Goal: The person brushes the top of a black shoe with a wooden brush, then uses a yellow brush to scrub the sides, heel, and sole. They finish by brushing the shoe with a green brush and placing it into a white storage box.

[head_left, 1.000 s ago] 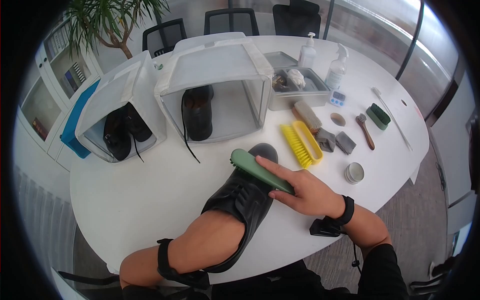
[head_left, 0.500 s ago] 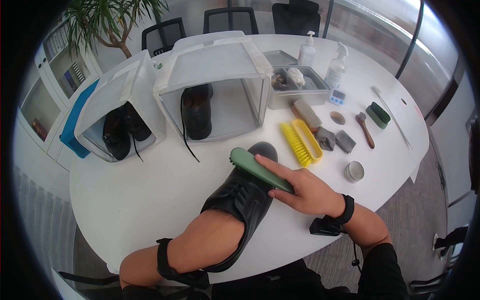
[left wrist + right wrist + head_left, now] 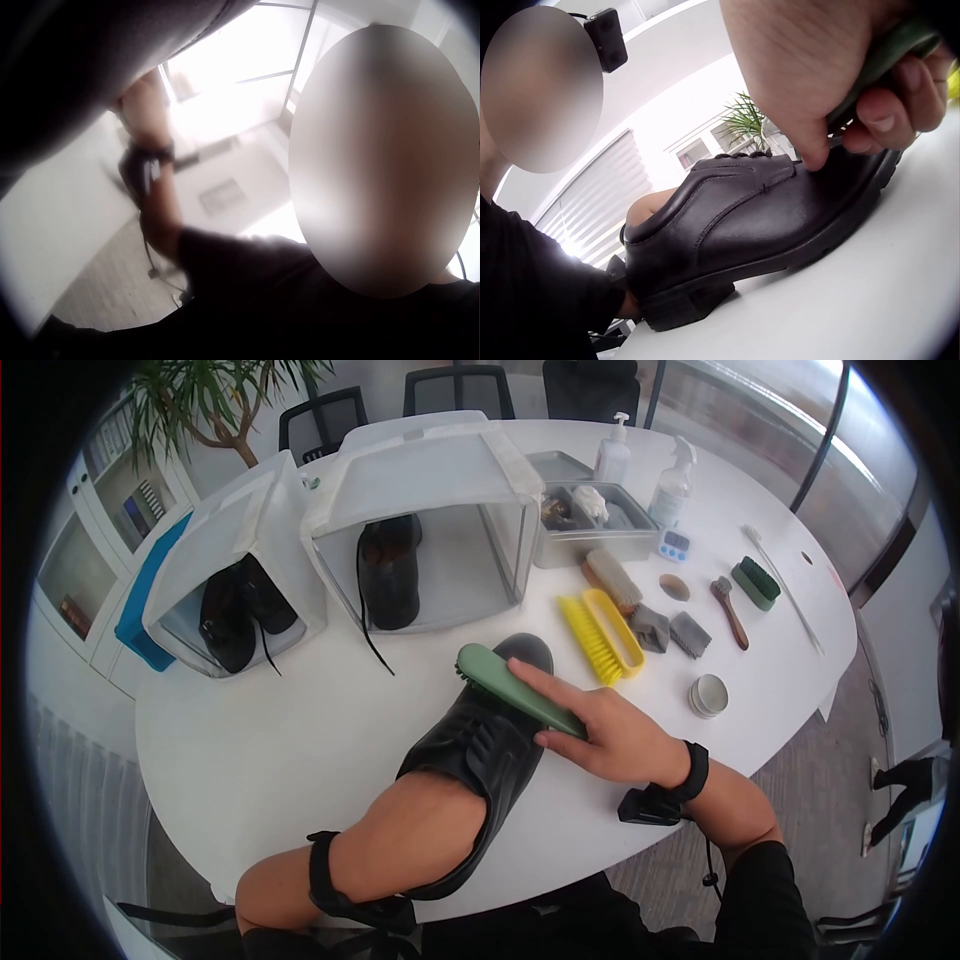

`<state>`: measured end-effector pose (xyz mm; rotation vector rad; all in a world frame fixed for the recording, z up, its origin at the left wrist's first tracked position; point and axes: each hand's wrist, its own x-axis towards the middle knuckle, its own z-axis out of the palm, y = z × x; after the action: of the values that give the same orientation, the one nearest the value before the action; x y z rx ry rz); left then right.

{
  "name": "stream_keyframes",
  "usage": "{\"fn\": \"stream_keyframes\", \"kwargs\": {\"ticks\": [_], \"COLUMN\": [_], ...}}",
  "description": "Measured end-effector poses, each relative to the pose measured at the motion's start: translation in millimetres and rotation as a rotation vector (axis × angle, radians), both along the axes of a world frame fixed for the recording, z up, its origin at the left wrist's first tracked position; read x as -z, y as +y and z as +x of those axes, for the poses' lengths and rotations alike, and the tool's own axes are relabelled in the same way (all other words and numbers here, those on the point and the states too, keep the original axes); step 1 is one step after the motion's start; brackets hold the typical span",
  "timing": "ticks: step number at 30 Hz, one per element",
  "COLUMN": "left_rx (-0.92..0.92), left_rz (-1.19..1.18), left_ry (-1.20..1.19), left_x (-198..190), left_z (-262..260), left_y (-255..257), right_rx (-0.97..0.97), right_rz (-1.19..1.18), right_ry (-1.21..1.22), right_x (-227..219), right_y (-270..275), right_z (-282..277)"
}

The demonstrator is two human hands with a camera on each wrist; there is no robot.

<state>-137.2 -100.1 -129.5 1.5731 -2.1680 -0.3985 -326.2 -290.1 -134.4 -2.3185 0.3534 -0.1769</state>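
Observation:
A black lace-up leather shoe [image 3: 480, 735] points toe-forward over the table's near side. My left hand [image 3: 415, 825] is pushed into its opening, so the fingers are hidden inside. With my right hand [image 3: 620, 735] I grip a green-backed brush [image 3: 515, 685], laid across the toe with its dark bristles against the leather. In the right wrist view, fingers [image 3: 900, 112] curl round the brush [image 3: 904, 49] right at the shoe's [image 3: 757, 202] front. The left wrist view has the dark shoe [image 3: 90, 67] at upper left, with the right hand [image 3: 146, 112] blurred beyond it.
Two clear-fronted shoe boxes [image 3: 425, 470] hold black shoes [image 3: 390, 575]. To the right lie a yellow brush [image 3: 605, 635], grey cloths [image 3: 690, 632], a round tin [image 3: 708, 696], a wooden-handled brush [image 3: 730, 615], a green brush [image 3: 755, 582], a metal tray [image 3: 600, 545] and a spray bottle [image 3: 672, 490].
The head view has tipped slightly, moving the scene up a little. Both hands, the brush and the shoe keep about the same arrangement. A person's legs have come into view at far right.

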Motion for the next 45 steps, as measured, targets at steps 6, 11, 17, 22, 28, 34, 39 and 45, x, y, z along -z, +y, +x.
{"fn": "stream_keyframes", "kwargs": {"ticks": [6,11,17,22,28,34,39,45], "left_rx": [0.005,0.008,-0.005,-0.005,-0.003,-0.007,-0.007,-0.004], "left_rz": [0.017,-0.018,-0.088,0.006,-0.013,0.004,0.035,0.013], "left_ry": [0.023,-0.01,0.042,0.024,0.03,0.021,0.016,0.014], "left_x": [-3,-4,0,0,0,0,-1,0], "left_z": [-1,-1,-1,0,0,0,0,1], "left_y": [0,0,1,0,0,0,0,1], "right_rx": [0.009,0.016,-0.021,-0.021,-0.021,-0.027,-0.027,-0.031], "right_rz": [0.012,0.01,-0.082,-0.071,-0.084,-0.083,-0.085,-0.082], "right_ry": [0.021,0.039,-0.12,-0.112,-0.109,-0.112,-0.101,-0.11], "right_x": [-2,-3,9,9,10,9,9,9], "right_y": [1,1,-1,-2,-2,-2,-2,-2], "right_z": [0,1,1,2,2,2,2,2]}}
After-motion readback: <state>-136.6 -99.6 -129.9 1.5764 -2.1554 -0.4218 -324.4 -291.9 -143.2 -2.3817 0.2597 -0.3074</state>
